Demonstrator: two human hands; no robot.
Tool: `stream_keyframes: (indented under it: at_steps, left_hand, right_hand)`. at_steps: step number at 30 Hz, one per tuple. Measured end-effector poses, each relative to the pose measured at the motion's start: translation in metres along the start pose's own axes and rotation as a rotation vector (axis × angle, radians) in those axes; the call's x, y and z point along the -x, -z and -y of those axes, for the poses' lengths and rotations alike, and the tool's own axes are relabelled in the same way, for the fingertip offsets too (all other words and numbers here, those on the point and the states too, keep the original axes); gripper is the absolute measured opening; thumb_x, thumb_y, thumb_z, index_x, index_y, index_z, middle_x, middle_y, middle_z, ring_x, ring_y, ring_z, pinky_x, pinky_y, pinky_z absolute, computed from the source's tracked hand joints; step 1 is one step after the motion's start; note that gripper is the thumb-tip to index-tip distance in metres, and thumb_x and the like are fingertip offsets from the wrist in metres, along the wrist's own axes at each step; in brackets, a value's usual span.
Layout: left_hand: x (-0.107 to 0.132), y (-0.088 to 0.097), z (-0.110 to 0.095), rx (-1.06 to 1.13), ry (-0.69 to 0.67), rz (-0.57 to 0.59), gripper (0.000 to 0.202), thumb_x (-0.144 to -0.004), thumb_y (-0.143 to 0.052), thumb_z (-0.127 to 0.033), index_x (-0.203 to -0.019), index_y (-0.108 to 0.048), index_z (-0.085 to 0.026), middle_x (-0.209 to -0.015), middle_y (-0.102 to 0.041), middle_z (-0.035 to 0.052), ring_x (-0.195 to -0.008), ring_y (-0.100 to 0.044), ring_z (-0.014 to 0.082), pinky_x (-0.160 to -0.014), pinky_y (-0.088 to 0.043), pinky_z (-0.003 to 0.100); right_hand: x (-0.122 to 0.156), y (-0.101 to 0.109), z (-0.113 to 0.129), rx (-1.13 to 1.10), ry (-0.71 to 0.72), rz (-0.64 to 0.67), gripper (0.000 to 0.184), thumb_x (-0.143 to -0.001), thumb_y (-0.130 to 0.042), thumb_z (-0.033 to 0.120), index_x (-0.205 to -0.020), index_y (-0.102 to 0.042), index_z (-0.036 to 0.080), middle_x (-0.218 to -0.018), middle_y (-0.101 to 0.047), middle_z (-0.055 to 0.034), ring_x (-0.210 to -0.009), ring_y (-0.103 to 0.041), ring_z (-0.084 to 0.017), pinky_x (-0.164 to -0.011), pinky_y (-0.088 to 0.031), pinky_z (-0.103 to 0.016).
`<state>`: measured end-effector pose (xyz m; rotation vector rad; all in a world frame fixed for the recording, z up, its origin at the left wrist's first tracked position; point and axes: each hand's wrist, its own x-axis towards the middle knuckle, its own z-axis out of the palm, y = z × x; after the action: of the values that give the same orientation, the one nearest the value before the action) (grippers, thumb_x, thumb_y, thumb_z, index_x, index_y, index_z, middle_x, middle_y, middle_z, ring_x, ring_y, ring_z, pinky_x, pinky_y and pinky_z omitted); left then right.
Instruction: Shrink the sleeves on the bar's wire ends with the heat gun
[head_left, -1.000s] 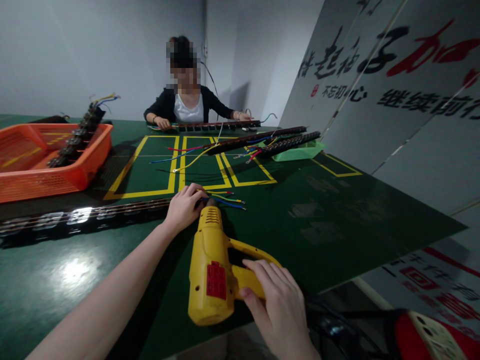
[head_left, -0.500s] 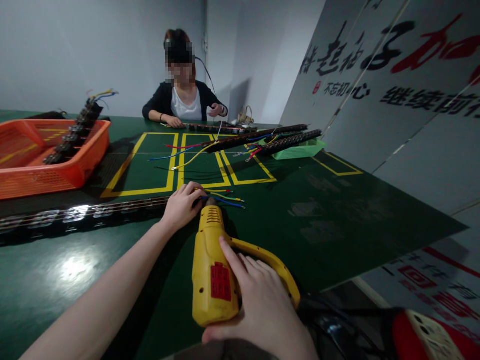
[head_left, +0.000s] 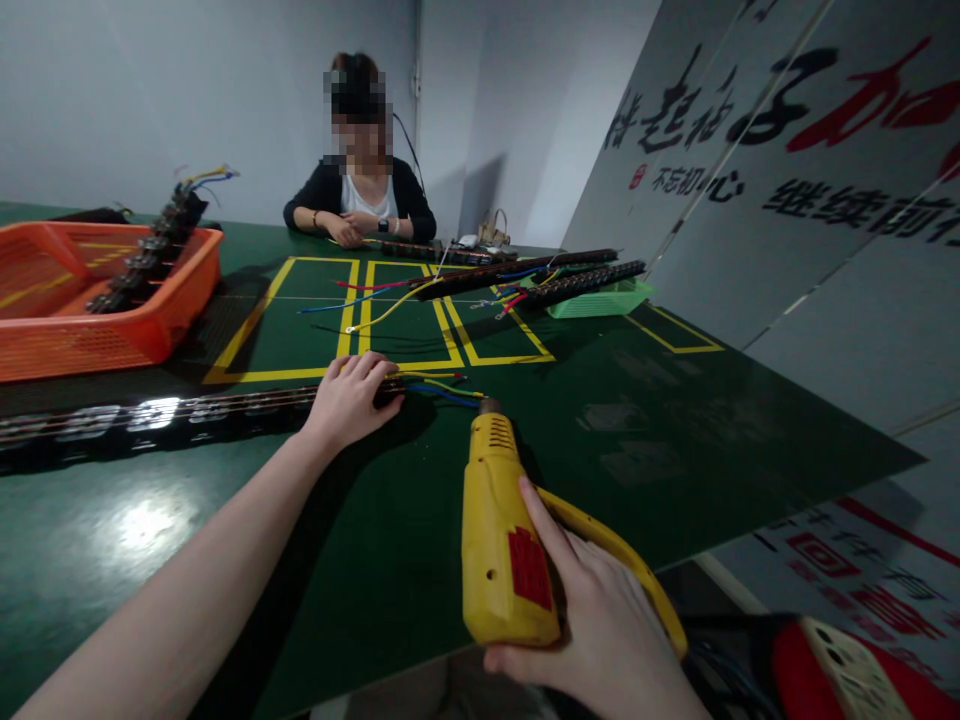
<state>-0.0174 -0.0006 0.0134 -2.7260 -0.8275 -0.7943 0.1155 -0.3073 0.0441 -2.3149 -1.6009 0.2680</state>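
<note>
My right hand (head_left: 600,600) is wrapped round the handle of a yellow heat gun (head_left: 502,540), which points away from me. Its metal nozzle (head_left: 489,405) is close to the tips of several coloured wires (head_left: 435,388), which come out of the end of a long black strip assembly (head_left: 202,415). Over that end lies my left hand (head_left: 349,395), fingers curled round the strip and holding it on the green table (head_left: 360,560). What is under the left fingers is partly hidden.
An orange basket (head_left: 150,335) at left holds a black segmented piece (head_left: 150,255). More wired strips (head_left: 517,275) rest across a green basket (head_left: 600,300) at back right. Opposite sits a person (head_left: 360,190). A red power socket block (head_left: 847,670) is at lower right.
The heat gun in my right hand has moved right, from beside my left fingers to the wire tips. My left hand has shifted slightly left. The person opposite has drawn their hands together.
</note>
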Motion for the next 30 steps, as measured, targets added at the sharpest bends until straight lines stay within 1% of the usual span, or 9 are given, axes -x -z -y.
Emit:
stream_keyframes:
  at_steps: [3,5,9,14,17,21,24,27,30]
  left_hand:
    - [0.001,0.000,0.005,-0.011,0.013,0.108,0.037,-0.085,-0.047,-0.046,-0.110,-0.054,-0.020,-0.109,-0.060,0.0081,-0.101,-0.059,0.0265,-0.085,-0.044,0.039]
    - [0.001,-0.001,0.006,0.010,0.030,0.156,0.039,-0.086,-0.046,-0.048,-0.112,-0.052,-0.020,-0.107,-0.061,0.0077,-0.099,-0.060,0.0258,-0.080,-0.046,0.037]
    - [0.001,-0.001,0.003,0.022,0.053,0.156,0.039,-0.086,-0.045,-0.048,-0.113,-0.051,-0.020,-0.108,-0.062,0.0070,-0.101,-0.059,0.0262,-0.081,-0.046,0.036]
    - [0.002,0.000,0.001,0.026,0.068,0.149,0.038,-0.085,-0.046,-0.046,-0.112,-0.052,-0.020,-0.108,-0.062,0.0079,-0.101,-0.058,0.0268,-0.079,-0.046,0.037]
    - [0.001,-0.001,0.000,0.023,0.069,0.144,0.037,-0.084,-0.047,-0.045,-0.111,-0.052,-0.020,-0.107,-0.062,0.0079,-0.100,-0.058,0.0265,-0.079,-0.046,0.037]
    - [0.001,-0.003,0.000,0.027,0.071,0.124,0.035,-0.084,-0.048,-0.044,-0.108,-0.053,-0.019,-0.105,-0.062,0.0084,-0.099,-0.058,0.0263,-0.079,-0.047,0.037]
    - [0.001,-0.004,0.001,0.042,0.059,0.113,0.035,-0.082,-0.051,-0.039,-0.111,-0.052,-0.020,-0.105,-0.062,0.0089,-0.102,-0.056,0.0267,-0.081,-0.046,0.037]
    - [0.002,-0.004,0.003,0.058,0.036,0.129,0.036,-0.081,-0.051,-0.032,-0.115,-0.050,-0.020,-0.108,-0.062,0.0089,-0.104,-0.055,0.0266,-0.084,-0.046,0.037]
    - [0.002,-0.003,0.004,0.072,0.029,0.143,0.038,-0.080,-0.051,-0.030,-0.117,-0.049,-0.019,-0.109,-0.061,0.0091,-0.103,-0.056,0.0271,-0.085,-0.046,0.038]
  right_hand:
    - [0.003,-0.003,0.008,0.007,-0.045,-0.059,0.130,-0.049,-0.081,0.057,-0.150,-0.003,0.030,-0.124,-0.058,-0.0085,-0.107,-0.058,-0.032,-0.087,-0.047,-0.044]
    - [0.003,-0.005,0.013,0.011,-0.059,-0.075,0.131,-0.050,-0.082,0.055,-0.150,-0.001,0.030,-0.124,-0.058,-0.0084,-0.107,-0.058,-0.033,-0.087,-0.047,-0.044]
    - [0.001,-0.010,0.016,0.025,-0.043,-0.075,0.133,-0.049,-0.081,0.057,-0.150,0.001,0.030,-0.128,-0.055,-0.0092,-0.110,-0.056,-0.033,-0.088,-0.047,-0.045]
    - [-0.005,-0.017,0.023,0.019,0.090,-0.033,0.140,-0.046,-0.080,0.065,-0.149,0.006,0.027,-0.131,-0.052,-0.0120,-0.111,-0.056,-0.033,-0.088,-0.047,-0.044]
    - [-0.009,-0.024,0.033,0.032,0.144,-0.029,0.141,-0.046,-0.078,0.068,-0.149,0.007,0.024,-0.128,-0.054,-0.0124,-0.108,-0.056,-0.033,-0.089,-0.047,-0.045]
    - [-0.016,-0.033,0.050,0.050,0.214,-0.049,0.136,-0.048,-0.071,0.077,-0.150,-0.002,0.020,-0.119,-0.059,-0.0135,-0.101,-0.059,-0.033,-0.086,-0.049,-0.047]
    - [-0.021,-0.038,0.061,0.037,0.294,-0.087,0.126,-0.056,-0.057,0.085,-0.150,-0.008,0.018,-0.110,-0.063,-0.0127,-0.094,-0.062,-0.032,-0.080,-0.051,-0.045]
    - [-0.026,-0.043,0.068,0.056,0.354,-0.142,0.118,-0.062,-0.046,0.087,-0.150,-0.014,0.017,-0.109,-0.064,-0.0133,-0.093,-0.063,-0.031,-0.077,-0.052,-0.043]
    - [-0.028,-0.045,0.070,0.081,0.355,-0.166,0.117,-0.061,-0.044,0.089,-0.149,-0.017,0.016,-0.109,-0.065,-0.0141,-0.091,-0.064,-0.031,-0.073,-0.052,-0.042]
